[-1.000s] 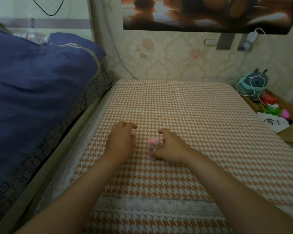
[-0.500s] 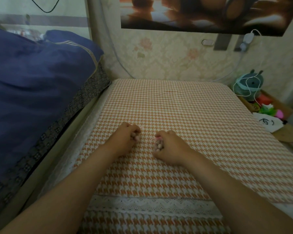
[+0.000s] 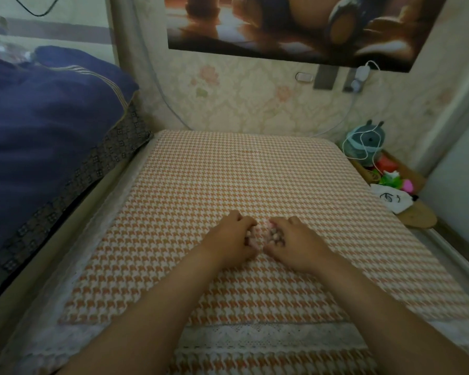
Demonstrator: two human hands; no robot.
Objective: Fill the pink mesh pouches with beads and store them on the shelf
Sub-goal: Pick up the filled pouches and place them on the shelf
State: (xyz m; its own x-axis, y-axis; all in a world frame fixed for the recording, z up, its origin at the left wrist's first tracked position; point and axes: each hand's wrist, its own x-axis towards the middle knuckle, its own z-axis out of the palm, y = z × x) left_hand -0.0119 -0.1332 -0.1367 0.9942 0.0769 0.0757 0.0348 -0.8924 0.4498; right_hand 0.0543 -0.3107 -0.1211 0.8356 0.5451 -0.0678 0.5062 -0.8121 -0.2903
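- Both hands sit low-centre in frame on the orange-and-white houndstooth cloth (image 3: 228,171), knuckles up, fingertips facing each other, almost touching.
- pink mesh pouch (image 3: 267,226) is wedged between the 2 hands, on or just above the cloth. Mostly hidden by fingers.
- Visible part of the pouch runs roughly up-down in frame, with the pink edge at the upper (far) end. Outline is covered, so the true long axis is not certain.
- right hand (image 3: 295,243): fingers curled round the pouch, gripping it. Small pale beads (image 3: 275,236) show through at its fingertips.
- left hand (image 3: 228,240): fingers curled in tight, tips at the pouch's left side. Pale specks at the fingertips look like beads pinched there; blurry, low confidence.
- Both forearms come in from the bottom edge of the frame, bare.
- Left of frame: navy quilt (image 3: 38,131) with a patterned border, beside the cloth.
- Top of frame: poster (image 3: 282,23) on floral wallpaper, white charger (image 3: 360,74) plugged in below its right corner.
- Right edge: grey-teal plush toy (image 3: 366,142) with a white cable over it, and below it a white bag (image 3: 390,197) with a black drawing.
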